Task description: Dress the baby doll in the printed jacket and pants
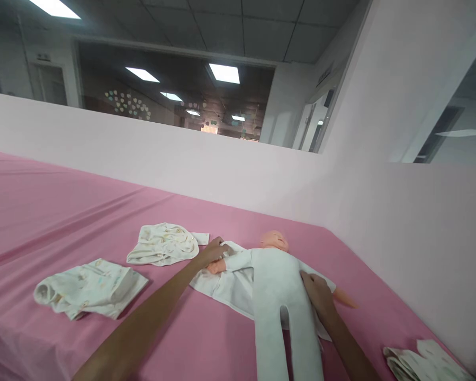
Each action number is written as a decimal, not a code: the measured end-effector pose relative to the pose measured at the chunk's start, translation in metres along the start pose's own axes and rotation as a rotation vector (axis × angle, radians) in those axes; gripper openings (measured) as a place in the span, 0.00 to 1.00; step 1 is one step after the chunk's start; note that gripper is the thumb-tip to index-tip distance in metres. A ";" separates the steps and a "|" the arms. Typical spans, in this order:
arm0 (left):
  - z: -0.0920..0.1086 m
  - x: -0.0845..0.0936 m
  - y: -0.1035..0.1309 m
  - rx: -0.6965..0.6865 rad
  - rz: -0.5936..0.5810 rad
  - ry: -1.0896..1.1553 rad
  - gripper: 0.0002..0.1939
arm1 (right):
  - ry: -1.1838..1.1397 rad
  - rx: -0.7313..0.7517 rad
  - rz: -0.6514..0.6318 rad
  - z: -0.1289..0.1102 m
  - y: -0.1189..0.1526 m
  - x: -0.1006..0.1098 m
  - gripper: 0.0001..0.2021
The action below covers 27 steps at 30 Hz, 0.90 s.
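A baby doll (279, 275) with a white cloth body and pinkish plastic head and hands lies on its back, head towards the wall. Spread beneath it is a white baby garment (238, 291), part of it showing beside the doll at the left. My left hand (214, 251) is closed on the garment's upper left edge, just above the doll's plastic hand. Curled against the other side of the doll's torso, below its outstretched arm, is my right hand (317, 291); its fingertips are partly hidden.
A pink sheet (206, 338) covers the surface. Two folded, printed baby garments lie left: a farther one (164, 244) and a nearer one (92, 288). Another folded cloth (424, 362) sits at bottom right. White walls (222, 174) with windows border the back and right.
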<state>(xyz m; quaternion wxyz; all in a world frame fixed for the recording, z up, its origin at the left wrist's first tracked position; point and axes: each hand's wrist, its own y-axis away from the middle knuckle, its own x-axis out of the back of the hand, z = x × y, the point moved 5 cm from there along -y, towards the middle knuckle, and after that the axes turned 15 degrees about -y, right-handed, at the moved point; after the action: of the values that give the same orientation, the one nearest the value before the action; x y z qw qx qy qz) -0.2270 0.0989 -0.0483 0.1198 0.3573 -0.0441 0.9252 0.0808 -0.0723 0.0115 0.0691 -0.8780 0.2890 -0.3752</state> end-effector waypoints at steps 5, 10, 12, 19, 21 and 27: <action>-0.004 0.012 -0.006 -0.002 -0.054 -0.009 0.22 | 0.122 0.282 -0.167 -0.057 -0.005 -0.032 0.18; -0.012 0.026 -0.002 -0.003 -0.138 -0.089 0.27 | 0.251 0.654 -0.560 -0.113 0.012 -0.117 0.18; -0.012 0.031 0.000 -0.001 -0.153 -0.114 0.25 | 0.325 0.698 -0.593 -0.119 0.014 -0.141 0.21; -0.002 0.057 0.006 -0.055 -0.095 0.061 0.27 | 0.451 0.635 -0.530 -0.114 -0.011 -0.154 0.14; 0.002 0.068 0.007 -0.086 -0.049 0.146 0.27 | 0.456 0.592 -0.490 -0.114 -0.020 -0.147 0.15; 0.037 0.077 0.018 -0.229 0.050 0.334 0.27 | 0.457 0.493 -0.441 -0.120 -0.025 -0.146 0.16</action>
<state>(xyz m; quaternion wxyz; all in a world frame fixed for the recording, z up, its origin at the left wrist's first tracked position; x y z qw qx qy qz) -0.2629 0.0900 0.0313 0.1425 0.1817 -0.1376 0.9632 -0.0721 0.0413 0.0142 0.1295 -0.7699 0.0026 -0.6249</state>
